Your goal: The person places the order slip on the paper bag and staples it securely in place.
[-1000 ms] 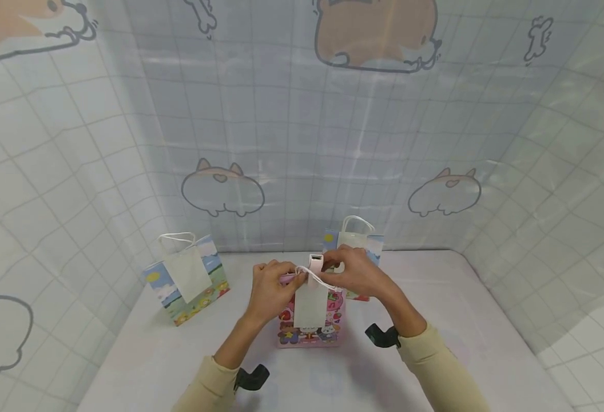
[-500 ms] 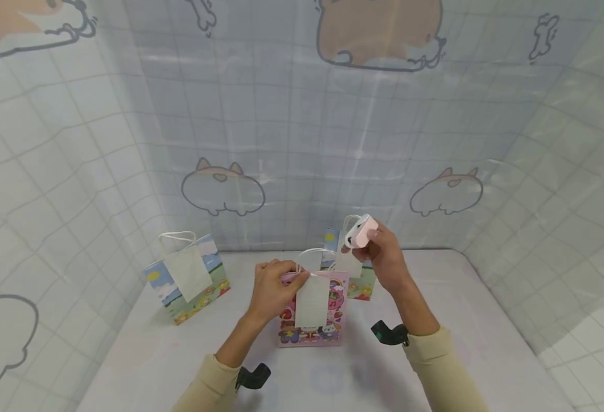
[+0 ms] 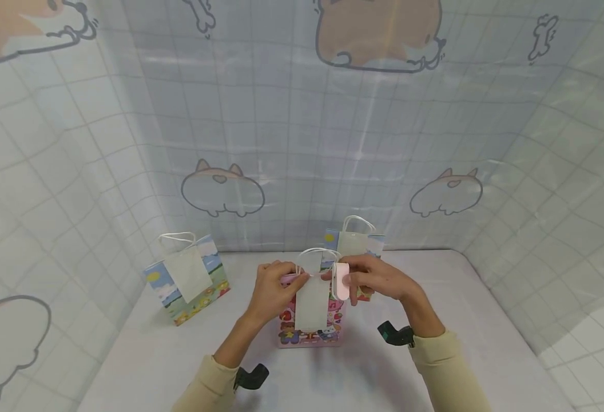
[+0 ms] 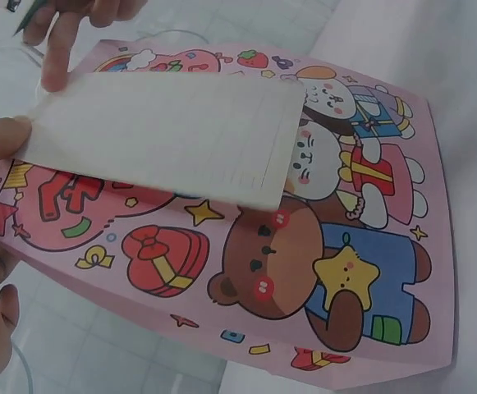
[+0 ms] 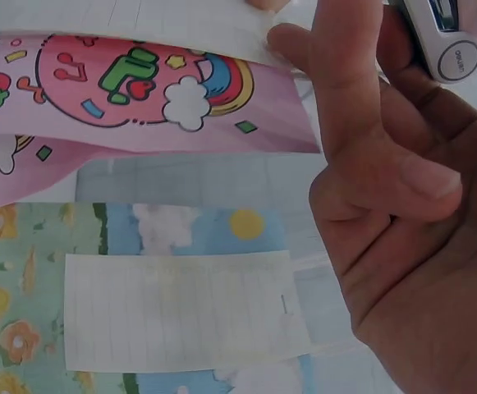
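A pink paper gift bag point(image 4: 246, 238) with cartoon animals stands in the middle of the table, a lined paper slip point(image 3: 311, 303) lying over its front. My left hand point(image 3: 275, 289) pinches the bag's top edge and the slip's upper left corner, thumb in front. In my right hand point(image 3: 379, 278) is a small pink and white stapler point(image 3: 341, 280), held beside the slip's upper right corner. One finger of that hand reaches to this corner in the left wrist view. The white rope handle point(image 3: 317, 250) rises behind the hands.
A landscape-print gift bag point(image 3: 211, 257) leans at the left with its own slip. Another point(image 3: 376, 243) stands behind my right hand; in the right wrist view a staple shows in its slip point(image 5: 181, 312). A patterned curtain point(image 3: 302, 143) surrounds the white table point(image 3: 436, 320).
The stapler was at the slip's top edge, rose up to the right, and has come down again beside the bag, now turned upright. The left hand has kept its hold.
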Motion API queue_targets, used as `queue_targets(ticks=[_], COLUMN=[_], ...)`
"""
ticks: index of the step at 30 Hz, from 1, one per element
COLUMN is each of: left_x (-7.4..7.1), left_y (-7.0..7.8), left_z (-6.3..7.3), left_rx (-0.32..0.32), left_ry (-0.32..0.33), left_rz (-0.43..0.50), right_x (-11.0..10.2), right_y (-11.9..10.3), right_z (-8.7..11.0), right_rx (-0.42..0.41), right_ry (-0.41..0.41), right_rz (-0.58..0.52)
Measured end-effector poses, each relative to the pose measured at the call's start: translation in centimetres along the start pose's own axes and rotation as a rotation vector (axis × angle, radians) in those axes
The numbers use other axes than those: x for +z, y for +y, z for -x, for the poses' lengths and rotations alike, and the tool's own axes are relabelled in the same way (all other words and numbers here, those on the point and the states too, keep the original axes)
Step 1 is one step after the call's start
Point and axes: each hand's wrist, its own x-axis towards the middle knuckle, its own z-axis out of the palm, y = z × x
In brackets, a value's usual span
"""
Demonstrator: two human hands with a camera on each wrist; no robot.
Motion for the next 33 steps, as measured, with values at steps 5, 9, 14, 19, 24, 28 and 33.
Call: queue_targets(ticks=[5,9,14,19,24,28,33], left_x=[-0.2,-0.3,-0.5,-0.8,-1.1,-1.5,-1.9], left_y=[-0.1,-0.3,-0.5,-0.8,-0.9,-0.9,-0.9], left_z=[-0.1,-0.1,-0.2,-0.3,-0.4,-0.4,-0.2], left_rx=[0.040,0.060,0.052,0.024,-0.015,-0.027,-0.026], left_ry=[-0.017,-0.022,-0.036,-0.066,-0.117,-0.160,-0.198], left_rz=[0.027,0.034,0.039,0.033,0.036,0.047,0.072], right_x=[-0.1,-0.2,-0.2,-0.2,0.0,0.1,0.3], right_y=[0.3,0.4,0.7,0.7,0.7,0.6,0.6], right_z=[-0.2,-0.2,-0.1,0.1,0.1,0.2,0.4], right_rx=[-0.015,-0.020,-0.011,-0.022,-0.047,-0.053,-0.053], right_ry=[0.026,0.037,0.044,0.044,0.032,0.031,0.040], right_rz=[0.033,0.030,0.027,0.036,0.032,0.030,0.047])
